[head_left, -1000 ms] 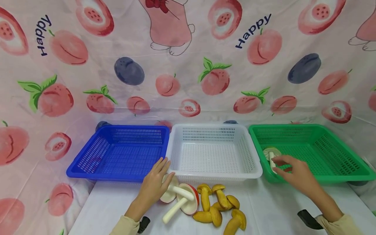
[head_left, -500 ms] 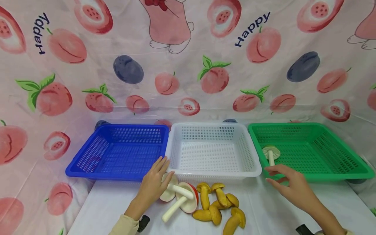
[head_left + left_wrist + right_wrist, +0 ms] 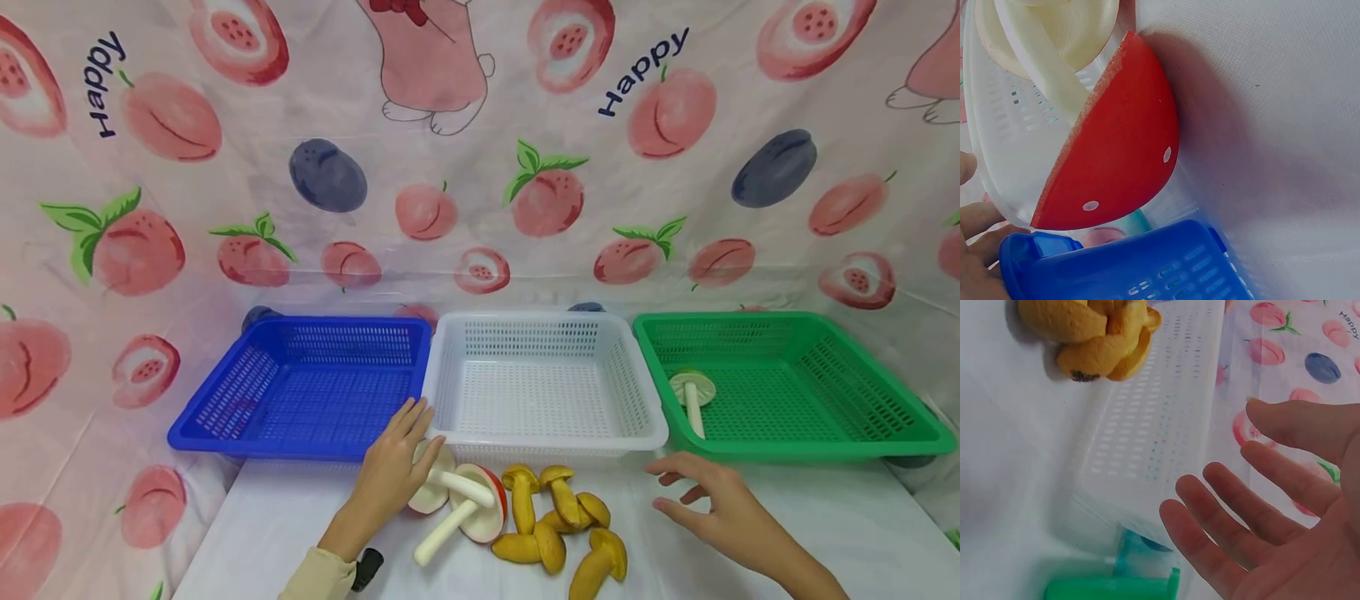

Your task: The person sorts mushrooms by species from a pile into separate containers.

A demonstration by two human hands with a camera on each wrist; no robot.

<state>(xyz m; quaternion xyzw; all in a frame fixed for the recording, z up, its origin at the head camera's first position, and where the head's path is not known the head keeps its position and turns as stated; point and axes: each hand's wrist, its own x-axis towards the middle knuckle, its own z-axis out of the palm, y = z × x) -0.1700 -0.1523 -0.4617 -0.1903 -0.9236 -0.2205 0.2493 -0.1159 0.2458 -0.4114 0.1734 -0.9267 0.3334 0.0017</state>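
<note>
1. As seen from the head view, leftmost is the blue basket [image 3: 303, 392], at the back of the counter [image 3: 825, 525], nothing in it.
2. Left hand [image 3: 390, 475] lies at the blue basket's front right corner, fingers [image 3: 408, 421] straight and released, gripping nothing; it rests against a red-capped mushroom [image 3: 431, 487].
3. A second red-capped mushroom [image 3: 480, 508] lies just beside the first, caps on edge, white stems crossing. The left wrist view shows a red cap [image 3: 1116, 137] tight against the white basket's wall.
4. White basket [image 3: 543, 383] sits in the middle, touching the blue one, nothing inside.
5. Yellow mushrooms [image 3: 558, 529] are piled on the counter in front of the white basket, just right of the red ones.
6. Right hand [image 3: 712, 508] hovers above the counter near the yellow pile, fingers [image 3: 1210, 512] spread and relaxed, holding nothing.
7. Green basket [image 3: 795, 387] is rightmost; one white mushroom [image 3: 692, 396] lies inside by its left wall.
</note>
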